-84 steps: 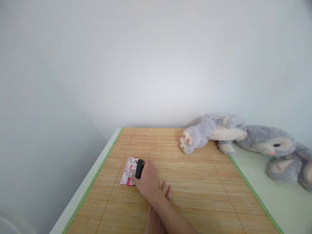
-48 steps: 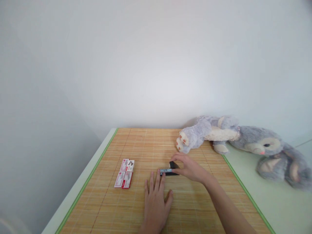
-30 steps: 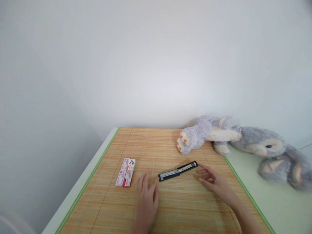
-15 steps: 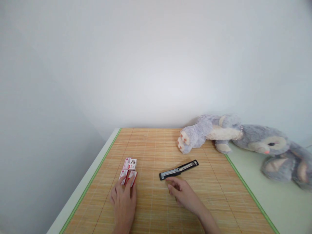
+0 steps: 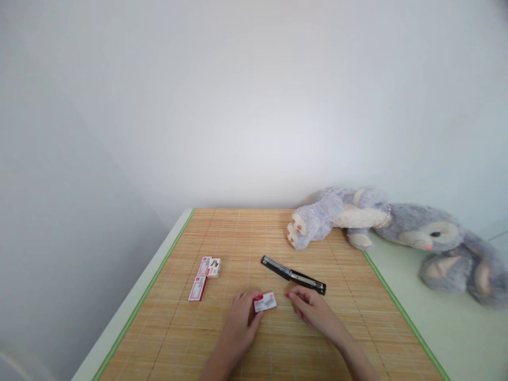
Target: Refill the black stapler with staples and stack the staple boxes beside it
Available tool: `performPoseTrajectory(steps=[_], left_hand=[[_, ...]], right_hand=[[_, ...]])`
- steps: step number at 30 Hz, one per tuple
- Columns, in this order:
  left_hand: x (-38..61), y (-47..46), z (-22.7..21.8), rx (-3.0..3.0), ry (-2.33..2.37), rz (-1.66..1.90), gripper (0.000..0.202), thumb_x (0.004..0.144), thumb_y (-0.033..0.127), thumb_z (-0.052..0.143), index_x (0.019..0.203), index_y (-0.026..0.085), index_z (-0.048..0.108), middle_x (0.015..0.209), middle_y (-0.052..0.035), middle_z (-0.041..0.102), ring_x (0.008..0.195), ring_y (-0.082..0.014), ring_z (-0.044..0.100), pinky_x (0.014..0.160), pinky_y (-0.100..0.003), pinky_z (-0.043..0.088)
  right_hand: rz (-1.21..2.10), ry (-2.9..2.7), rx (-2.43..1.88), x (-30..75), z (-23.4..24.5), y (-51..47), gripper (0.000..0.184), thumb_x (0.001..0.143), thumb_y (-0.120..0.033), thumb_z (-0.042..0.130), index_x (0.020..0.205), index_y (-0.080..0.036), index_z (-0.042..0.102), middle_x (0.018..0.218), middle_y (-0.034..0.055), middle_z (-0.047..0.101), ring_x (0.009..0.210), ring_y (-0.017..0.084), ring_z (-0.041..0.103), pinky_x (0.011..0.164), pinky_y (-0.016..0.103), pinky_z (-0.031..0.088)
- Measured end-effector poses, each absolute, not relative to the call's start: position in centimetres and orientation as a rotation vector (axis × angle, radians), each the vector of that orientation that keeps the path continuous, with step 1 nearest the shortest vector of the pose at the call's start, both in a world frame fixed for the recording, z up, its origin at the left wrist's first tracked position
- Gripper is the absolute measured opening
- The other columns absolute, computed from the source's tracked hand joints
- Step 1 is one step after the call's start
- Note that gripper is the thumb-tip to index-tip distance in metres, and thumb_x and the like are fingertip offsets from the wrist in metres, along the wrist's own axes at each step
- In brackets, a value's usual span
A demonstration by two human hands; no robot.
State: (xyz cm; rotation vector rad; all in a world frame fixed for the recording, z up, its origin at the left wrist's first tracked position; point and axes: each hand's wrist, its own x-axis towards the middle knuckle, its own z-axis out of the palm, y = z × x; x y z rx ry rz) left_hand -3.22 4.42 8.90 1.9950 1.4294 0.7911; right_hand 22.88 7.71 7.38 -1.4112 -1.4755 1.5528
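My left hand [image 5: 241,317] pinches a small red-and-white staple box [image 5: 265,302] just above the bamboo mat [image 5: 246,238]. A few centimetres to the right of the box, my right hand [image 5: 311,309] has its fingers curled and holds nothing that I can see. Beyond both hands a black stapler [image 5: 292,275] lies swung open flat on the mat, its metal channel up. More staple boxes [image 5: 209,267] lie at the left, with a single box [image 5: 197,288] in front of them.
A grey plush rabbit [image 5: 397,227] sprawls at the back right, one paw on the mat. The mat has green borders and lies on a pale table [image 5: 448,317] against a white wall. The table's left edge [image 5: 130,307] is close to the boxes.
My left hand has lifted one box from the left group and carried it to the middle. The open stapler has turned to slant the other way. My right hand has shifted slightly right.
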Motion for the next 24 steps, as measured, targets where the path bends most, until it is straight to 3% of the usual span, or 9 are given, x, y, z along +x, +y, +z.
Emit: performPoseTrajectory(steps=[6, 13, 18, 20, 24], left_hand=[[-2.2, 5.5, 9.1, 1.960, 1.331, 0.780, 0.043, 0.088, 0.018, 0.059, 0.130, 0.030, 0.061, 0.128, -0.0059, 0.067, 0.121, -0.0257, 0.059, 0.108, -0.044, 0.047], [-0.9, 5.7, 8.6, 1.894, 1.326, 0.796, 0.042, 0.086, 0.020, 0.063, 0.127, 0.030, 0.063, 0.126, -0.0066, 0.067, 0.120, -0.0269, 0.058, 0.107, -0.046, 0.047], [-1.3, 5.9, 8.3, 1.969, 1.321, 0.763, 0.053, 0.085, 0.026, 0.068, 0.137, 0.030, 0.059, 0.133, -0.0069, 0.064, 0.125, -0.0268, 0.057, 0.109, -0.046, 0.045], [-2.1, 6.0, 8.5, 2.025, 1.373, 0.743, 0.056, 0.083, 0.030, 0.073, 0.137, 0.031, 0.059, 0.135, -0.0071, 0.062, 0.128, -0.0280, 0.054, 0.111, -0.047, 0.043], [-3.2, 6.2, 9.3, 2.100, 1.401, 0.655, 0.038, 0.084, 0.034, 0.075, 0.121, 0.033, 0.069, 0.126, -0.0051, 0.064, 0.122, -0.0281, 0.055, 0.106, -0.045, 0.043]], right_hand=[[1.419, -1.379, -1.443, 26.0, 8.2, 9.1, 0.060, 0.087, -0.074, 0.057, 0.109, -0.019, 0.064, 0.059, -0.0090, 0.045, 0.046, 0.008, 0.039, 0.042, 0.021, 0.029], [1.855, -1.213, -1.393, 22.4, 7.9, 6.4, 0.061, 0.085, -0.077, 0.055, 0.107, -0.020, 0.061, 0.060, -0.0085, 0.054, 0.035, 0.006, 0.037, 0.034, 0.019, 0.022], [1.759, -1.295, -1.500, 23.4, 7.0, 5.8, 0.060, 0.086, -0.078, 0.053, 0.101, -0.021, 0.063, 0.057, -0.0087, 0.051, 0.035, 0.007, 0.035, 0.036, 0.021, 0.023], [1.538, -1.430, -1.582, 24.4, 7.0, 6.1, 0.053, 0.085, -0.071, 0.061, 0.101, -0.020, 0.065, 0.058, -0.0077, 0.051, 0.043, 0.009, 0.042, 0.042, 0.022, 0.029], [1.180, -1.783, -1.591, 24.3, 7.8, 6.4, 0.057, 0.079, -0.043, 0.076, 0.131, -0.025, 0.063, 0.067, -0.0052, 0.059, 0.063, 0.016, 0.056, 0.059, 0.026, 0.039]])
